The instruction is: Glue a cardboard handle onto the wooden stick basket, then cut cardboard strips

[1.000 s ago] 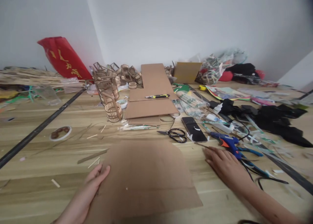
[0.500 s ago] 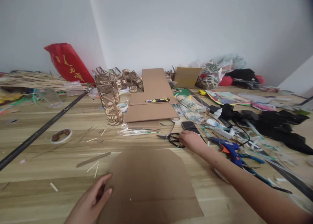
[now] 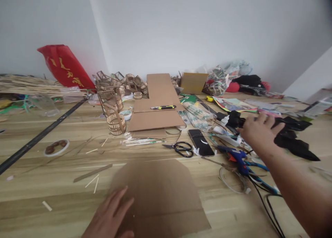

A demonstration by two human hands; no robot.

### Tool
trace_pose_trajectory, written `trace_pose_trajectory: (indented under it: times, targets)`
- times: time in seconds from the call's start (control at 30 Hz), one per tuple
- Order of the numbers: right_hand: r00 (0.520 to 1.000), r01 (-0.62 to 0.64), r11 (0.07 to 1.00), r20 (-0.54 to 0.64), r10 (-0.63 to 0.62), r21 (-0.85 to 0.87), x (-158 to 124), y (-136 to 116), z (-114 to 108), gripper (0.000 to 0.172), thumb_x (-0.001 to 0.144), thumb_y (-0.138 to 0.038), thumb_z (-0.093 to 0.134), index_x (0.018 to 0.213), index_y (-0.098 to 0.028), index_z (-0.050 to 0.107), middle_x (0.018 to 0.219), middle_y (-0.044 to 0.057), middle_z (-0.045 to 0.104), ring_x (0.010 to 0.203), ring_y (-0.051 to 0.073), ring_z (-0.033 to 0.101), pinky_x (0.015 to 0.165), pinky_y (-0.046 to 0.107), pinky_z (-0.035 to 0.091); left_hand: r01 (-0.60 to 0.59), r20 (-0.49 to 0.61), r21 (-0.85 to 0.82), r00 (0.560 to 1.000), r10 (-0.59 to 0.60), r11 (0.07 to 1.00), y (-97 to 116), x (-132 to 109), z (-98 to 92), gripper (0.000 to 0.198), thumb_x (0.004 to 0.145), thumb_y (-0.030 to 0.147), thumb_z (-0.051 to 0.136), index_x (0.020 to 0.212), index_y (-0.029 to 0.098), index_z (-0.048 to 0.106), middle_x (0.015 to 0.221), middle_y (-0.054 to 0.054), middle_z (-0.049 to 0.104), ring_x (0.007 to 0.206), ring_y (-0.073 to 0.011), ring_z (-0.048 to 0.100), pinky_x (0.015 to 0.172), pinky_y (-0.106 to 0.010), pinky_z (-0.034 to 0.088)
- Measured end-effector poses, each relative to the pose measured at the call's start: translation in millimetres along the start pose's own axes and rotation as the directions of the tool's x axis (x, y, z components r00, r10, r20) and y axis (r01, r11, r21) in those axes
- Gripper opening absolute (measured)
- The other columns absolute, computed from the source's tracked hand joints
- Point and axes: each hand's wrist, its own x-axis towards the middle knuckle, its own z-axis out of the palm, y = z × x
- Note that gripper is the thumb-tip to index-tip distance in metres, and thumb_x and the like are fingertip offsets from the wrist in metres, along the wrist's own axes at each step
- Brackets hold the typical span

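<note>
My left hand (image 3: 111,213) lies with spread fingers over the left edge of a cut cardboard sheet (image 3: 160,193), which is flat on the table in front of me. Its corners at the far end are cut off. Out to the right, my right hand (image 3: 259,130) reaches over a black cloth-like heap (image 3: 295,137), fingers apart and nothing visible in them. Black-handled scissors (image 3: 183,148) rest beyond the cardboard, beside a dark phone (image 3: 201,143). A blue glue gun (image 3: 237,158) lies below my right hand, near blue-handled pliers (image 3: 259,167).
Small woven baskets (image 3: 116,124) cluster at the back left, near a red bag (image 3: 64,66). A utility knife (image 3: 163,107) lies on folded cardboard (image 3: 155,118). Packed sticks (image 3: 198,115) sit right of it. A dish (image 3: 57,148) of brown pieces and wood scraps are at left.
My right hand has left the scissors and moved right, over the black heap. The scissors stay on the table. My left hand has shifted right, further onto the cardboard, with its fingers spread.
</note>
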Motion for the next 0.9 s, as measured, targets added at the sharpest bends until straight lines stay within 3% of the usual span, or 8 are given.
trace_pose_trajectory:
  times: [0.13,0.23,0.33,0.47,0.6,0.73,0.83,0.9]
  targets:
    - [0.979,0.117,0.993,0.171,-0.111,-0.025,-22,-47,32,0.03,0.092,-0.017,0.048,0.119,-0.013,0.062,0.115,0.021,0.067,0.107,0.034,0.059,0.093,0.052,0.04,-0.248,0.153,0.065,0.96,0.236,0.967,20,16,16.1,0.073,0.082,0.042,0.067,0.147,0.039,0.034,0.157,-0.007,0.03,0.139,-0.0365,0.037,0.106,-0.054,0.042]
    - [0.89,0.29,0.955,0.35,-0.291,0.055,-35,-93,61,0.023,0.09,-0.024,0.058,0.111,-0.019,0.066,0.102,0.012,0.071,0.097,0.023,0.064,0.087,0.035,0.047,-0.317,0.2,0.12,0.936,0.29,0.941,28,29,32.3,0.07,0.086,0.039,0.065,0.148,0.034,0.034,0.157,-0.009,0.03,0.14,-0.0362,0.036,0.107,-0.057,0.039]
    - [0.814,0.363,0.926,0.449,-0.367,0.1,-42,-125,81,0.024,0.092,-0.032,0.06,0.11,-0.016,0.065,0.102,0.008,0.069,0.094,0.02,0.065,0.085,0.037,0.051,-0.364,0.25,0.136,0.912,0.324,0.921,36,42,41.0,0.071,0.083,0.04,0.07,0.146,0.032,0.038,0.156,-0.011,0.033,0.138,-0.0382,0.037,0.106,-0.058,0.04]
    - [0.777,0.383,0.916,0.494,-0.39,0.12,-47,-139,88,0.029,0.093,-0.035,0.059,0.116,-0.016,0.061,0.116,0.008,0.064,0.099,0.021,0.064,0.085,0.043,0.054,-0.416,0.244,0.135,0.894,0.377,0.899,47,56,38.0,0.072,0.082,0.037,0.073,0.145,0.03,0.04,0.154,-0.011,0.036,0.14,-0.0365,0.035,0.108,-0.053,0.039]
    - [0.766,0.387,0.91,0.497,-0.408,0.15,-44,-136,83,0.027,0.093,-0.034,0.059,0.113,-0.016,0.062,0.114,0.007,0.065,0.098,0.02,0.064,0.084,0.042,0.054,-0.498,0.224,0.133,0.857,0.463,0.857,52,67,24.8,0.068,0.083,0.037,0.072,0.143,0.03,0.042,0.152,-0.009,0.041,0.139,-0.0342,0.037,0.108,-0.049,0.04]
    - [0.81,0.352,0.926,0.451,-0.375,0.136,-11,-130,83,0.027,0.094,-0.034,0.058,0.116,-0.018,0.061,0.117,0.007,0.064,0.098,0.02,0.064,0.084,0.041,0.054,-0.549,0.164,0.221,0.835,0.524,0.806,48,74,19.6,0.059,0.083,0.034,0.071,0.137,0.03,0.047,0.147,-0.008,0.048,0.131,-0.0328,0.047,0.1,-0.045,0.047]
    - [0.864,0.311,0.946,0.387,-0.321,0.089,41,-134,90,0.032,0.094,-0.035,0.058,0.121,-0.019,0.059,0.122,0.008,0.061,0.101,0.021,0.063,0.085,0.043,0.054,-0.565,0.031,0.31,0.81,0.586,0.765,38,78,35.7,0.047,0.09,0.03,0.064,0.134,0.035,0.049,0.143,-0.003,0.053,0.126,-0.0285,0.053,0.098,-0.04,0.048]
    - [0.887,0.302,0.951,0.348,-0.303,0.058,82,-142,99,0.033,0.094,-0.035,0.059,0.122,-0.019,0.058,0.124,0.009,0.06,0.103,0.022,0.062,0.086,0.043,0.054,-0.563,-0.053,0.311,0.794,0.606,0.765,30,81,53.7,0.05,0.093,0.034,0.06,0.139,0.041,0.043,0.141,0.0,0.055,0.123,-0.0253,0.056,0.099,-0.038,0.048]
